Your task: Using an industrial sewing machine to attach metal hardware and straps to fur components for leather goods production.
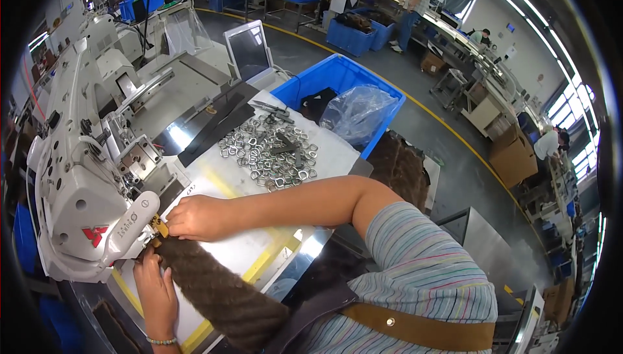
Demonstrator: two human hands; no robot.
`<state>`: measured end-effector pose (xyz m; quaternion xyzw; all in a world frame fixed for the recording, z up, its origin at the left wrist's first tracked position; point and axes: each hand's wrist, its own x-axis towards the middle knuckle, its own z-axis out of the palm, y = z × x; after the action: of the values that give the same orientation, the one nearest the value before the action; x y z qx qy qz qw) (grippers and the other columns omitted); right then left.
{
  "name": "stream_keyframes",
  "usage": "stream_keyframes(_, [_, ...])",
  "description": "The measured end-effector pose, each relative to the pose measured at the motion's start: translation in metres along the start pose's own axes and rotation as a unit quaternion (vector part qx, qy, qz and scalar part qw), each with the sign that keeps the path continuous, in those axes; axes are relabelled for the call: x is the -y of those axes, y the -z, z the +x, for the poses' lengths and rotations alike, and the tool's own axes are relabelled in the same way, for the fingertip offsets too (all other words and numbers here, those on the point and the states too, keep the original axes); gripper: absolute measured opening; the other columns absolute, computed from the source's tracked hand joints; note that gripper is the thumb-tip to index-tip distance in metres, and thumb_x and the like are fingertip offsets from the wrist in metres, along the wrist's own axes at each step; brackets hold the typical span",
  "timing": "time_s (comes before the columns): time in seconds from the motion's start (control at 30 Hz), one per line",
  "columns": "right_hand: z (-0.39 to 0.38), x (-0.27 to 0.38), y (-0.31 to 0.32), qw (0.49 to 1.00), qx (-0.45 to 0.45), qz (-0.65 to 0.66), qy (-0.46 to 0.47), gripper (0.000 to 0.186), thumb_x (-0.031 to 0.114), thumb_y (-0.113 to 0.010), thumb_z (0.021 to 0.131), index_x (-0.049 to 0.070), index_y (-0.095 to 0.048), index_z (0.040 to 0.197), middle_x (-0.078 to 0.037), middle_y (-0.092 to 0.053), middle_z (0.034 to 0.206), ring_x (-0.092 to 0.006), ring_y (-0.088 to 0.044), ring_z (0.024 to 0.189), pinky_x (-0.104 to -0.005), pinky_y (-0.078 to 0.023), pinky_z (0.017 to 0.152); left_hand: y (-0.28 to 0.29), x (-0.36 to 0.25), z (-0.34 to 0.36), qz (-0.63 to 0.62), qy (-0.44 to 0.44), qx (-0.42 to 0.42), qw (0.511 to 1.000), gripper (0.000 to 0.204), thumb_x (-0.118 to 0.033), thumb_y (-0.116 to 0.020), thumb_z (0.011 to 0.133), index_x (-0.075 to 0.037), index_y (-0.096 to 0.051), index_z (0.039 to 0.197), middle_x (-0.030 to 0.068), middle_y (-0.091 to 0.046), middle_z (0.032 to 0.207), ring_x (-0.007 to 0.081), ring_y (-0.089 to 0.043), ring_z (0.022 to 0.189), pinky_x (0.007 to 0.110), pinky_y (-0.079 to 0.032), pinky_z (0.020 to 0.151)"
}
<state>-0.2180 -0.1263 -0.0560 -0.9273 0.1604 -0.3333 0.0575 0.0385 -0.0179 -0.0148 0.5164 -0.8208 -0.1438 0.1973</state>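
A strip of brown fur fabric (224, 289) runs from the head of a white sewing machine (91, 192) down toward my lap. My left hand (156, 289) is at its left edge, fingers closed at the end of the strip beneath the machine head and thumb along its side. Above the same end, my right hand (198, 218) is closed, its curled fingers against a brass-coloured part (160, 226) by the needle area. What its fingertips grip is hidden. Beyond my right forearm lies a pile of metal D-rings (276, 159) on the white work surface (337, 153).
A blue bin (384, 130) with a clear plastic bag (360, 112) stands past the table. A screen (248, 50) is at the back. More brown fur (396, 166) lies right of the table. Dark strips (217, 123) rest beside the machine. People work farther off.
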Motion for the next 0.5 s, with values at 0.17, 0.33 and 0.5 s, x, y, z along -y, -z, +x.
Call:
stream_keyframes(0.17, [-0.001,-0.002,-0.005,0.997,0.012,-0.073,0.021,0.018,0.015,-0.070,0.084,0.008,-0.069,0.101,-0.007,-0.072,0.106,-0.0275,-0.068,0.110,-0.0416,-0.055,0.093,0.002,-0.002,0.000,0.057,-0.046,-0.007,0.997,0.042,-0.005,-0.061,0.097,0.003,-0.052,0.137,0.0243,-0.053,0.151,0.0458,-0.048,0.136,0.052,-0.037,0.116])
stream_keyframes(0.33, [-0.007,0.017,-0.010,0.988,0.019,-0.156,-0.001,0.019,0.018,-0.068,0.079,0.007,-0.070,0.095,-0.008,-0.071,0.100,-0.0256,-0.069,0.103,-0.0373,-0.057,0.084,0.000,-0.006,-0.006,0.074,-0.032,-0.022,0.997,0.040,-0.006,-0.062,0.099,0.003,-0.053,0.137,0.0247,-0.054,0.151,0.0464,-0.048,0.138,0.054,-0.038,0.117])
stream_keyframes(0.5, [-0.008,0.014,-0.012,0.982,-0.013,-0.187,0.035,0.016,0.018,-0.067,0.078,0.007,-0.068,0.090,-0.007,-0.068,0.093,-0.0232,-0.068,0.093,-0.0347,-0.057,0.078,-0.003,-0.005,-0.004,0.094,-0.040,-0.022,0.995,0.039,-0.004,-0.062,0.098,0.005,-0.053,0.135,0.0263,-0.055,0.148,0.0467,-0.050,0.137,0.055,-0.039,0.117])
